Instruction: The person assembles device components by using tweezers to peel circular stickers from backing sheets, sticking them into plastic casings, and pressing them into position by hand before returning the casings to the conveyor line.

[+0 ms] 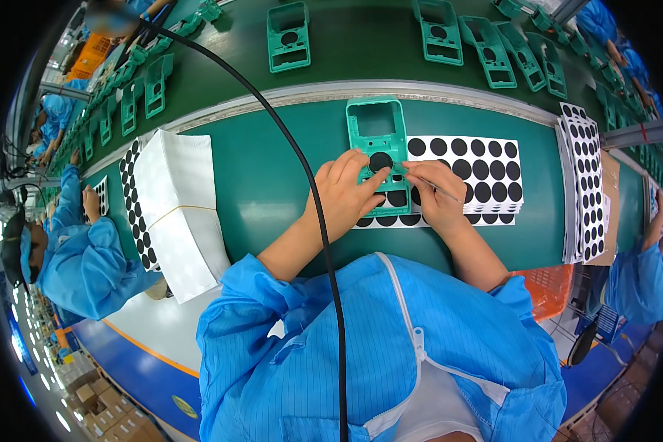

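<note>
A green plastic housing (376, 118) lies on the green work surface, its large rectangular opening toward the far side. A round black sticker (381, 162) sits on its middle part. My left hand (344, 190) rests on the housing's left side, with fingers spread and the thumb at the sticker's lower edge. My right hand (436, 193) is closed on a thin metal tool, probably tweezers (440, 189), at the housing's right edge. Sheets of black round stickers (486, 168) lie under and to the right of the housing.
More green housings (289, 37) stand on the belt (361, 44) beyond a metal rail (309, 94). White sheets (184, 191) held by a band lie left, a sticker stack (586, 184) right. A black cable (276, 110) crosses the view. Co-workers in blue (88, 265) are at both sides.
</note>
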`<state>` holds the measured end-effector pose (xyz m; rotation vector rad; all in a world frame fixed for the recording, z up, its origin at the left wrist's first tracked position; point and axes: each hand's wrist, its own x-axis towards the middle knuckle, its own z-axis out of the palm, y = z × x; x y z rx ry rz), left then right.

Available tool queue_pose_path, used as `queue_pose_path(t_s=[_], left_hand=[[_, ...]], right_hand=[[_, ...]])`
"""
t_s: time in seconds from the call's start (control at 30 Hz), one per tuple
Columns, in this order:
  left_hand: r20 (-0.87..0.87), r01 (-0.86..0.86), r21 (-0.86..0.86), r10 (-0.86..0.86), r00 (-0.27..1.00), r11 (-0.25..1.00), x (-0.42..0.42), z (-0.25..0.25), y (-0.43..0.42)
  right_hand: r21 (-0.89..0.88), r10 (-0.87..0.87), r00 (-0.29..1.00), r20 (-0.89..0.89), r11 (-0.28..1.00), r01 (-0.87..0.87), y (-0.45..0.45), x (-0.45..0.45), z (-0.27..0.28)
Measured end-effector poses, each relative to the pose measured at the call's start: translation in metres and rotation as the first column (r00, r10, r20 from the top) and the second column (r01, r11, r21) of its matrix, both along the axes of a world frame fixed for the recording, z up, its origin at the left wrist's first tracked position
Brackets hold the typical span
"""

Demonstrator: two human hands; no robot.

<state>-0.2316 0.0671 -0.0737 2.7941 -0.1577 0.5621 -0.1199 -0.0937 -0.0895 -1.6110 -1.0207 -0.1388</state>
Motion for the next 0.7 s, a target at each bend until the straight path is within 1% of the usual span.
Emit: queue_pose_path(t_s=[0.2, 0.4, 0.5, 0.53, 0.6, 0.7], left_hand=[[-0.022, -0.002, -0.006, 0.002, 1.0, 1.0, 0.001, 0.002, 0.0], [-0.017, -0.006, 0.039, 0.006, 1.0, 0.999, 0.002, 0.005, 0.0], [-0.049, -0.011, 0.065, 0.014, 0.999, 0.998, 0.003, 0.009, -0.001], [-0.054, -0.013, 0.072, 0.017, 0.998, 0.997, 0.003, 0.009, -0.001], [-0.059, -0.015, 0.081, 0.02, 0.998, 0.997, 0.003, 0.01, 0.0], [-0.069, -0.002, 0.081, 0.007, 0.998, 0.997, 0.004, 0.01, 0.0]], right_hand=[[-0.011, -0.011, 0.999, 0.034, 1.0, 0.011, 0.001, 0.0, 0.003], [-0.013, -0.021, 0.998, 0.061, 1.0, 0.022, 0.002, -0.001, 0.003], [-0.011, -0.005, 0.995, 0.097, 1.0, 0.006, 0.001, -0.001, 0.004], [-0.01, -0.004, 0.995, 0.096, 1.0, 0.005, 0.001, -0.001, 0.003], [0.071, -0.008, 0.996, 0.083, 0.997, 0.003, 0.002, -0.001, 0.001], [0.035, 0.013, 0.998, 0.069, 0.999, -0.015, 0.0, 0.0, -0.001]])
